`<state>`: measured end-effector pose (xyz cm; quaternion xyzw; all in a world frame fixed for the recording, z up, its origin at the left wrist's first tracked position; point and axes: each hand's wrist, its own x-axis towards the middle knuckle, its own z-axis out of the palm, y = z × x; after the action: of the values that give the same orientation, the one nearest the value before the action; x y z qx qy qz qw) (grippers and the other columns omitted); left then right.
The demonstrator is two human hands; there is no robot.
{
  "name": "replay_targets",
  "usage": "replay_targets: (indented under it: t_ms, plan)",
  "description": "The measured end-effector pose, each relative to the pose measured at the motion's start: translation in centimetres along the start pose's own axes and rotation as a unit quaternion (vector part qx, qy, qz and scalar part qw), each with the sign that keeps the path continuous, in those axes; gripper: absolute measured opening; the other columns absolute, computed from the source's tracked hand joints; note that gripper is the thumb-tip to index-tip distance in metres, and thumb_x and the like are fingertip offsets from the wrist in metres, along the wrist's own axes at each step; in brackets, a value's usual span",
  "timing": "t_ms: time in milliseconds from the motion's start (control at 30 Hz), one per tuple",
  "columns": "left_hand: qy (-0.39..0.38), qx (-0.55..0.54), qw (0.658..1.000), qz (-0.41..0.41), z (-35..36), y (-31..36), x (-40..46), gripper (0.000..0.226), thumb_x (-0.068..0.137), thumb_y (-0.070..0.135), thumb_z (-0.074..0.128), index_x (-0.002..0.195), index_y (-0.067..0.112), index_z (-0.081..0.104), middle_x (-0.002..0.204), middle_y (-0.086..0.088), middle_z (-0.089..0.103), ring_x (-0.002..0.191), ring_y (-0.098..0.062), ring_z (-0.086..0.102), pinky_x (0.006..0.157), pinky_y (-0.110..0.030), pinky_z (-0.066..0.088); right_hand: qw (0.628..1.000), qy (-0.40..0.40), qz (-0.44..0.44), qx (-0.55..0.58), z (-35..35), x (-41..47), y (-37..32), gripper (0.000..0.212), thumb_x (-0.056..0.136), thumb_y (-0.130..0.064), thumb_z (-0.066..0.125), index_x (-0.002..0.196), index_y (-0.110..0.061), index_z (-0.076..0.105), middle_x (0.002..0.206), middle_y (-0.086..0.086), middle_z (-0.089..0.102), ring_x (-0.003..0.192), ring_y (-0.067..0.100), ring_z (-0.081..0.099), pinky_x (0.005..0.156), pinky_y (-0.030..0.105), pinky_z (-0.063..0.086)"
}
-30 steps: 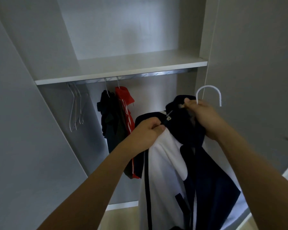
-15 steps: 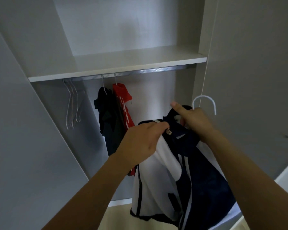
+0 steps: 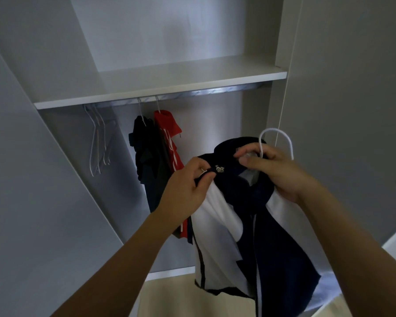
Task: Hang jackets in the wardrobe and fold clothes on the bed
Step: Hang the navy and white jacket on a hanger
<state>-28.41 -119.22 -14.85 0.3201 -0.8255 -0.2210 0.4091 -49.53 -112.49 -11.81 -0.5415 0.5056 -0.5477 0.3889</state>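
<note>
Lower centre of the frame, the navy-and-white jacket [image 3: 249, 225] hangs from both hands, and its collar has been drawn back up toward the hanger since half a second ago, so I judge it nearly seated and ready to hang. The left hand [image 3: 188, 191] pinches the zipper edge; the right hand [image 3: 272, 170] curls round the collar at the white hanger [image 3: 276, 143] neck. Beyond, upper centre, the rail [image 3: 192, 93] carries a black jacket [image 3: 146, 156], a red jacket [image 3: 169, 143] and bare hangers [image 3: 98, 145].

both hands [image 3: 185, 191] pinching jacket [image 3: 249, 236], hanger [image 3: 276, 143] seemingly inside
</note>
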Motion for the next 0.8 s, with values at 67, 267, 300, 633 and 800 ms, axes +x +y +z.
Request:
replay_targets:
  t_ms: [67, 267, 300, 633, 800]
  plan:
    - [-0.006, -0.045, 0.999, -0.006, 0.2, 0.1, 0.2, 0.006, 0.094, 0.024, 0.062, 0.097, 0.028, 0.061, 0.082, 0.013, 0.067, 0.075, -0.005, 0.064, 0.067, -0.013, 0.047, 0.998, 0.018, 0.003, -0.054, 0.2, 0.0, -0.1, 0.041, 0.063, -0.051, 0.077, 0.083, -0.015, 0.075, 0.109, 0.011, 0.067, 0.103, 0.009, 0.065, 0.080, 0.011, 0.048]
    - [0.006, -0.015, 0.999, 0.039, 0.8, 0.7, 0.1, 0.011, 0.091, 0.032, 0.064, 0.090, 0.031, 0.053, 0.081, 0.017, 0.065, 0.065, -0.004, 0.063, 0.056, -0.015, 0.047, 0.995, 0.007, 0.080, -0.052, -0.4, 1.1, 0.5, 0.049, 0.069, -0.042, 0.079, 0.083, 0.005, 0.071, 0.087, 0.004, 0.074, 0.086, 0.003, 0.067, 0.075, 0.009, 0.047]
    - [0.023, -0.019, 0.999, 0.027, 0.8, 0.7, 0.1, 0.016, 0.090, 0.032, 0.067, 0.086, 0.030, 0.051, 0.080, 0.017, 0.065, 0.064, -0.003, 0.063, 0.055, -0.014, 0.046, 0.994, -0.009, 0.090, -0.054, -0.5, 1.2, 0.6, 0.038, 0.070, -0.036, 0.080, 0.085, -0.002, 0.074, 0.095, 0.001, 0.075, 0.093, 0.000, 0.067, 0.076, 0.009, 0.048]
    - [0.040, -0.047, 0.997, -0.053, 0.8, 0.8, -0.1, 0.026, 0.083, 0.030, 0.077, 0.079, 0.023, 0.052, 0.073, 0.015, 0.065, 0.058, -0.002, 0.061, 0.053, -0.010, 0.045, 0.985, -0.133, 0.089, -0.063, 0.6, 1.1, 0.5, 0.028, 0.095, -0.002, 0.055, 0.097, -0.023, 0.074, 0.095, -0.009, 0.074, 0.091, 0.000, 0.067, 0.076, 0.008, 0.047]
    - [0.017, -0.063, 0.995, -0.074, 0.9, 0.8, -0.2, 0.022, 0.085, 0.026, 0.075, 0.078, 0.026, 0.054, 0.060, 0.019, 0.061, 0.052, 0.002, 0.056, 0.051, -0.008, 0.040, 0.992, -0.090, 0.071, -0.060, 0.2, 0.8, 0.9, 0.012, 0.090, -0.005, 0.063, 0.086, -0.012, 0.072, 0.087, 0.000, 0.068, 0.084, 0.008, 0.064, 0.077, 0.014, 0.048]
